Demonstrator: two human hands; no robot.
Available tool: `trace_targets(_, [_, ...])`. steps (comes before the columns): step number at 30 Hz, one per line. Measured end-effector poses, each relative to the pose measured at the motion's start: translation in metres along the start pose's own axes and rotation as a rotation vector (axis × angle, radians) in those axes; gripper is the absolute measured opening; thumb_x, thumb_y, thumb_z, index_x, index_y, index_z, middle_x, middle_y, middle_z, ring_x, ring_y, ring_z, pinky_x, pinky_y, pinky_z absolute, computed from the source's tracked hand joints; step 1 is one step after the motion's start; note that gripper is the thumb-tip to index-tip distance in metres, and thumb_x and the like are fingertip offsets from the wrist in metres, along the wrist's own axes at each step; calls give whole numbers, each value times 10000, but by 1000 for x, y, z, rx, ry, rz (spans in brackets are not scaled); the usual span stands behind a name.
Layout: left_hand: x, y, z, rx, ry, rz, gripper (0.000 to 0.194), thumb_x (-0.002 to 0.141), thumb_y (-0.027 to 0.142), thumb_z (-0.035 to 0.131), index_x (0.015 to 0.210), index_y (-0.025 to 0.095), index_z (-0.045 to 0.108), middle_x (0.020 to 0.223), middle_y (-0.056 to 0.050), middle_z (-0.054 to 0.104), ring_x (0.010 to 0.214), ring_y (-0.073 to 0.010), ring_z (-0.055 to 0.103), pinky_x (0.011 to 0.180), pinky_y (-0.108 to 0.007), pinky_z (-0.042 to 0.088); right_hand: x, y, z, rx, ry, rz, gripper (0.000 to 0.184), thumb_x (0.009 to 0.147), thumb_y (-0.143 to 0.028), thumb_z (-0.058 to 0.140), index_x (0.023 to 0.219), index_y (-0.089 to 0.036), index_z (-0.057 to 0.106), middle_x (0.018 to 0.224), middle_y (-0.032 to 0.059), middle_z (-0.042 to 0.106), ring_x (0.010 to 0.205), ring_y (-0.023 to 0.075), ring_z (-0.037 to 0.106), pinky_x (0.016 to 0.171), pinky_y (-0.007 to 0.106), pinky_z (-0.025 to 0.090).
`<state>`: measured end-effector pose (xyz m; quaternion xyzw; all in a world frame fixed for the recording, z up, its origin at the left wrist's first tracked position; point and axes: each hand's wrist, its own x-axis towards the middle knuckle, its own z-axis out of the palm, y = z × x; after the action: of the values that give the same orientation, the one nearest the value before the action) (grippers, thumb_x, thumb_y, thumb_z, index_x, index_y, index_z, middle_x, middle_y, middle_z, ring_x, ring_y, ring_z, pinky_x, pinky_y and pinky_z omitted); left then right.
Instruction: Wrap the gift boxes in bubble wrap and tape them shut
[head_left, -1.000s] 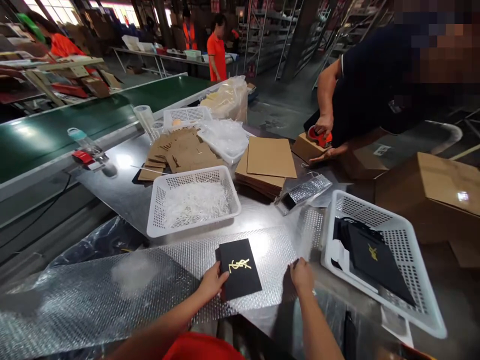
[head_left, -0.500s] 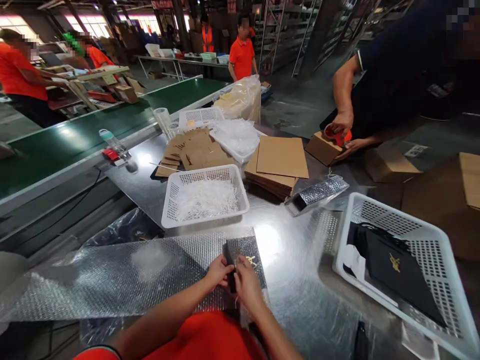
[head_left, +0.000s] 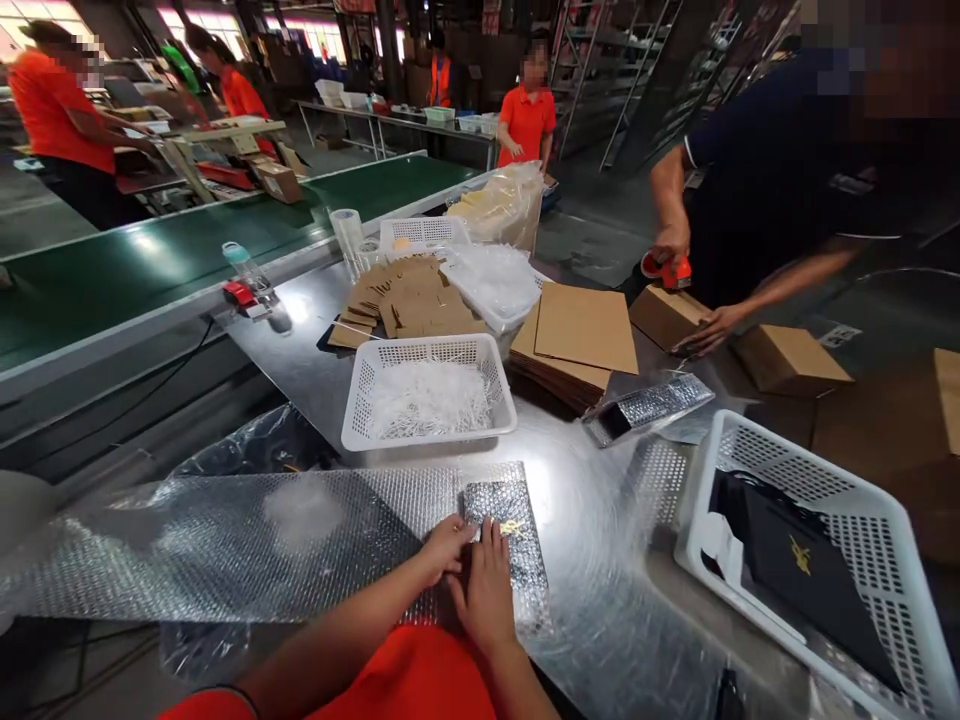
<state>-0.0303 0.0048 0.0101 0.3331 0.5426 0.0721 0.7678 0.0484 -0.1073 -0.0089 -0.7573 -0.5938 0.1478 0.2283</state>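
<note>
A flat black package with a gold emblem [head_left: 516,508] lies under bubble wrap on the metal table in front of me. My right hand [head_left: 486,590] rests on it, fingers stretched out and pressed along the wrap. My left hand [head_left: 448,548] is closed at the package's left edge, thumb and fingers pinching the wrap there. From that edge a long sheet of bubble wrap [head_left: 247,545] runs off to the left.
A white basket of shredded filler [head_left: 352,420] stands ahead. Behind it are folded cardboard pieces [head_left: 420,290] and stacked cardboard sheets [head_left: 589,325]. To the right, a white basket [head_left: 847,470] holds black bags. A co-worker holds a red tape dispenser [head_left: 667,272] over a carton [head_left: 667,315].
My right hand has gone from gripping near the package edge to lying flat on top. The dark strip between my hands is now covered. The co-worker's dispenser has moved off the carton's top.
</note>
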Motion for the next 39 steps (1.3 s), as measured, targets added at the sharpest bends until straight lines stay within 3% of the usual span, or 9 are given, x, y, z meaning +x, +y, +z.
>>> trace_targets(6, [13, -3, 19, 59, 102, 124, 515, 671, 364, 861, 629, 214, 371, 513, 117, 355, 455, -50, 314, 444, -181, 206, 6, 30, -10, 165, 46, 65, 386, 943, -352, 444, 1234, -209, 653, 1528, 142, 494, 1446, 331, 416, 1172, 588, 369])
trace_targets(10, [22, -13, 16, 47, 130, 172, 551, 629, 397, 880, 606, 206, 363, 538, 105, 376, 492, -60, 368, 457, -172, 258, 19, 67, -35, 254, 245, 353, 581, 838, -643, 517, 1171, -181, 635, 1371, 218, 604, 1303, 384, 557, 1109, 556, 439])
trace_targets(14, [29, -20, 21, 4, 128, 174, 569, 602, 413, 891, 603, 202, 362, 526, 109, 362, 488, -56, 357, 468, -168, 279, 18, 89, -56, 464, 87, 575, 629, 734, -724, 546, 1095, -214, 621, 1104, 141, 737, 1062, 346, 700, 932, 451, 556])
trace_targets(18, [34, -12, 59, -19, 105, 139, 544, 591, 356, 896, 598, 197, 376, 507, 113, 379, 481, -51, 361, 485, -172, 314, 13, 110, -80, 409, 41, 638, 580, 785, -684, 467, 1100, -220, 615, 1076, 121, 747, 1021, 305, 715, 883, 385, 556])
trace_targets(24, [50, 10, 127, -1, 38, 159, 509, 605, 354, 893, 582, 189, 412, 521, 100, 412, 491, -56, 419, 503, -192, 381, 12, 147, -127, 156, 158, 676, 677, 817, -660, 413, 1192, -122, 581, 1250, 240, 663, 1186, 364, 618, 1023, 474, 470])
trace_targets(27, [56, 9, 138, 34, -6, 160, 523, 602, 430, 893, 611, 189, 428, 548, 102, 413, 510, -49, 424, 524, -187, 408, -27, 166, -148, 97, 322, 642, 725, 876, -664, 321, 1244, -84, 553, 1283, 258, 630, 1218, 352, 583, 1064, 482, 434])
trace_targets(30, [55, 7, 134, 56, -25, 169, 581, 562, 528, 895, 618, 193, 424, 584, 92, 441, 561, -58, 473, 579, -207, 477, -101, 181, -161, -61, 425, 782, 800, 917, -687, 203, 1239, -50, 563, 1204, 282, 640, 1150, 365, 603, 1018, 492, 461])
trace_targets(34, [50, 8, 128, 88, 15, 185, 621, 503, 601, 896, 612, 189, 444, 601, 78, 479, 586, -63, 497, 597, -213, 503, -190, 196, -155, -311, 295, 1084, 873, 905, -687, 204, 1240, 35, 562, 1020, 335, 654, 991, 435, 645, 862, 557, 516])
trace_targets(39, [48, 11, 131, 168, 75, 198, 610, 516, 610, 891, 641, 185, 472, 564, 85, 478, 533, -60, 480, 535, -199, 457, -216, 215, -134, -228, 111, 1141, 633, 907, -511, 303, 1211, -43, 601, 925, 265, 681, 844, 401, 684, 745, 523, 552])
